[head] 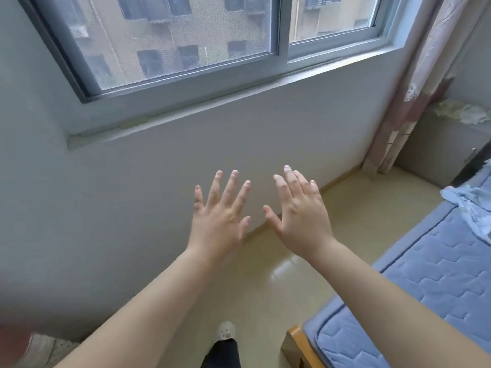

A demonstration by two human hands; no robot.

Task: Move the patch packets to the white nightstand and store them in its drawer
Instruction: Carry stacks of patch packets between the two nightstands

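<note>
My left hand [220, 219] and my right hand [299, 212] are stretched out in front of me side by side, backs up, fingers spread and straight, holding nothing. They hover before a pale wall below a window. A white nightstand [435, 152] stands in the far right corner behind the curtain, with crumpled cloth on top. No patch packets show in this view.
A bed with a blue quilted mattress [430, 282] and wooden frame fills the lower right, pale cloth [473, 205] bunched at its far end. A pink curtain [414, 88] hangs at right. Beige floor [265, 282] runs between wall and bed. My slippered foot [225, 331] is below.
</note>
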